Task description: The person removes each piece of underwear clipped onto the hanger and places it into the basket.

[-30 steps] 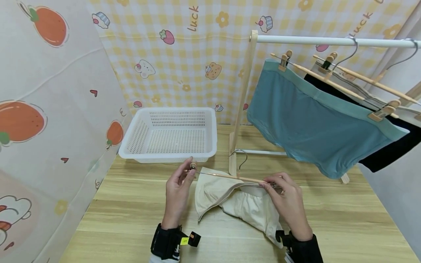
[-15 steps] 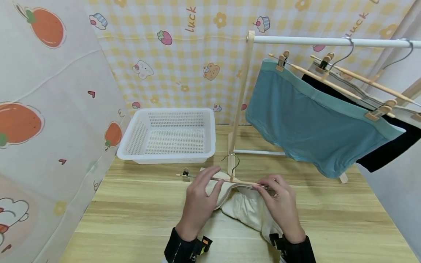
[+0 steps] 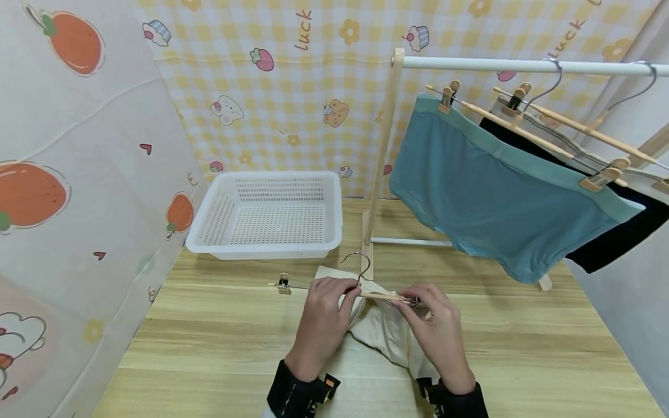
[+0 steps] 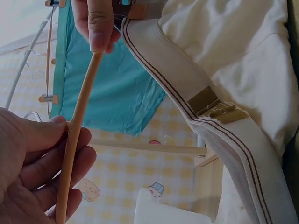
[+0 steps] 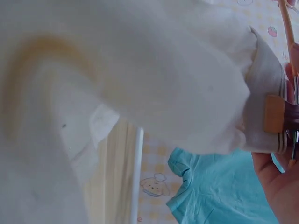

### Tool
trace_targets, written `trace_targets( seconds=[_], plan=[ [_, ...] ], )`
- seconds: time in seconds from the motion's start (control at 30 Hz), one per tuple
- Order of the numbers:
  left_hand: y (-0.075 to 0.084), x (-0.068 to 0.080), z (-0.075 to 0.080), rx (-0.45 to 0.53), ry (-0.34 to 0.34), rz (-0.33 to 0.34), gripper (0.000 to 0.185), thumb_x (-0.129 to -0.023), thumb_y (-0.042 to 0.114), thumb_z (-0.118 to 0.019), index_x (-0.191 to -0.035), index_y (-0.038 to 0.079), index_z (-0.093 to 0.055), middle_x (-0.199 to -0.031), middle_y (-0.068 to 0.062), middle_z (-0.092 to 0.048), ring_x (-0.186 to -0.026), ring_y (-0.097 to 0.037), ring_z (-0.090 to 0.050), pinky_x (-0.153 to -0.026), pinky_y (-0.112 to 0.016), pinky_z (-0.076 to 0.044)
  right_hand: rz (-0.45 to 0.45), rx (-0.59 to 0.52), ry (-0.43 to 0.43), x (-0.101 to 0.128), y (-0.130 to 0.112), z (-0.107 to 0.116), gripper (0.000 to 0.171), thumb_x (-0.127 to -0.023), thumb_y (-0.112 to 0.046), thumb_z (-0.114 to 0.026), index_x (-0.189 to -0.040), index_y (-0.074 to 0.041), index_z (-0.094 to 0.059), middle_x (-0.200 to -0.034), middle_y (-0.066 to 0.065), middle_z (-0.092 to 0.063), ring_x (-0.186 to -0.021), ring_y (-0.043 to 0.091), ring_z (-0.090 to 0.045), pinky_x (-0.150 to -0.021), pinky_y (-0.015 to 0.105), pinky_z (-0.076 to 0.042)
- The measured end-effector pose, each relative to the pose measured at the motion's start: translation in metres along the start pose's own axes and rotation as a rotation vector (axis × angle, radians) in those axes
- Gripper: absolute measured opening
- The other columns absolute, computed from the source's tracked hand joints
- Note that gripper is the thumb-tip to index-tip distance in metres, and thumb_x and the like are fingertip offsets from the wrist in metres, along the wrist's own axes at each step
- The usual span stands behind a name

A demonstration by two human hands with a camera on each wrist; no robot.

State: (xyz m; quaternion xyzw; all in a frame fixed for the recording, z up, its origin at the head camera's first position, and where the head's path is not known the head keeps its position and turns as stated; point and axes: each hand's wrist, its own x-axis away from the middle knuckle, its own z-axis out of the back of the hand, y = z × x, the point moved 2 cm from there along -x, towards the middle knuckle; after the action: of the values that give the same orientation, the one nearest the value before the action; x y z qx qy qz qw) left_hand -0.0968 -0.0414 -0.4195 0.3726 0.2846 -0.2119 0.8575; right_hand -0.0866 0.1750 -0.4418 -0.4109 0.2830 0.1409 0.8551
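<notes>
My left hand holds a wooden clip hanger by the bar beside its metal hook, thumb on the near side in the left wrist view. My right hand pinches the hanger's right end at a clip. That wooden clip bites the waistband of cream underpants in the right wrist view. Two dark stripes and a small label mark the waistband. The left clip stands off to the left with no cloth in it. The underpants droop below the bar, partly behind my hands.
A white perforated basket stands at the back left of the wooden table. On the right, a rack carries teal underpants and a black garment on clip hangers. A patterned cloth hangs behind.
My left hand has left the hanger's left clip and moved right to hold the bar near the hook. The right hand and hanger have shifted slightly left and nearer.
</notes>
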Motion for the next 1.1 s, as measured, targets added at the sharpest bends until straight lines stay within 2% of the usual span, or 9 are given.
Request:
trace_targets(
  seconds=[0.13, 0.27, 0.5, 0.6, 0.8, 0.87, 1.1],
  plan=[
    [-0.002, 0.001, 0.002, 0.003, 0.007, 0.023, 0.007, -0.096, 0.008, -0.081, -0.102, 0.009, -0.080, -0.096, 0.000, -0.080, -0.095, -0.017, -0.074, -0.094, -0.039, -0.054, -0.026, 0.001, -0.001, 0.000, 0.003, 0.004, 0.041, -0.081, 0.003, -0.091, -0.118, -0.006, -0.077, -0.102, 0.003, -0.077, -0.088, 0.015, -0.070, -0.080, 0.010, -0.050],
    [-0.004, 0.003, 0.004, 0.004, 0.032, 0.039, 0.008, -0.096, 0.007, -0.081, -0.103, 0.008, -0.080, -0.097, -0.001, -0.080, -0.095, -0.018, -0.074, -0.091, -0.039, -0.052, -0.058, -0.020, 0.004, 0.000, 0.006, 0.011, 0.047, -0.083, 0.005, -0.089, -0.126, -0.007, -0.076, -0.107, 0.005, -0.079, -0.092, 0.011, -0.069, -0.083, 0.012, -0.049],
    [-0.007, 0.003, 0.007, 0.021, 0.068, 0.022, 0.009, -0.094, 0.004, -0.082, -0.102, 0.006, -0.080, -0.097, -0.004, -0.080, -0.095, -0.021, -0.074, -0.091, -0.039, -0.053, -0.086, -0.063, -0.011, 0.000, 0.008, 0.020, 0.044, -0.087, 0.005, -0.085, -0.127, -0.013, -0.078, -0.106, 0.003, -0.079, -0.094, 0.001, -0.067, -0.084, 0.012, -0.051],
    [-0.008, 0.003, 0.008, 0.023, 0.062, 0.015, 0.010, -0.094, 0.004, -0.082, -0.104, 0.006, -0.080, -0.097, -0.004, -0.080, -0.094, -0.021, -0.074, -0.090, -0.039, -0.053, -0.091, -0.083, -0.016, 0.000, 0.008, 0.021, 0.044, -0.089, 0.005, -0.084, -0.128, -0.013, -0.078, -0.107, 0.003, -0.079, -0.095, 0.000, -0.067, -0.085, 0.012, -0.051],
    [-0.009, 0.002, 0.006, 0.058, 0.034, 0.035, 0.023, -0.096, 0.004, -0.079, -0.119, 0.003, -0.078, -0.099, -0.003, -0.080, -0.094, -0.017, -0.074, -0.091, -0.039, -0.050, -0.123, -0.106, -0.044, -0.002, 0.010, 0.020, 0.041, -0.093, 0.003, -0.081, -0.130, -0.015, -0.076, -0.110, 0.003, -0.078, -0.096, 0.000, -0.066, -0.088, 0.013, -0.050],
    [-0.009, 0.001, 0.005, 0.070, 0.029, 0.038, 0.021, -0.097, 0.004, -0.078, -0.118, 0.003, -0.078, -0.101, -0.003, -0.080, -0.095, -0.017, -0.074, -0.091, -0.039, -0.050, -0.137, -0.111, -0.056, -0.003, 0.012, 0.020, 0.039, -0.095, 0.001, -0.079, -0.130, -0.016, -0.076, -0.111, 0.002, -0.078, -0.098, 0.000, -0.066, -0.088, 0.014, -0.050],
    [-0.009, -0.002, 0.001, 0.076, 0.043, 0.024, 0.018, -0.099, 0.005, -0.076, -0.117, 0.004, -0.077, -0.101, -0.003, -0.080, -0.092, -0.018, -0.072, -0.086, -0.037, -0.046, -0.125, -0.188, -0.026, -0.006, 0.015, 0.013, 0.034, -0.095, 0.009, -0.074, -0.126, -0.006, -0.074, -0.112, 0.010, -0.076, -0.103, -0.003, -0.064, -0.091, 0.012, -0.046]
  ],
)
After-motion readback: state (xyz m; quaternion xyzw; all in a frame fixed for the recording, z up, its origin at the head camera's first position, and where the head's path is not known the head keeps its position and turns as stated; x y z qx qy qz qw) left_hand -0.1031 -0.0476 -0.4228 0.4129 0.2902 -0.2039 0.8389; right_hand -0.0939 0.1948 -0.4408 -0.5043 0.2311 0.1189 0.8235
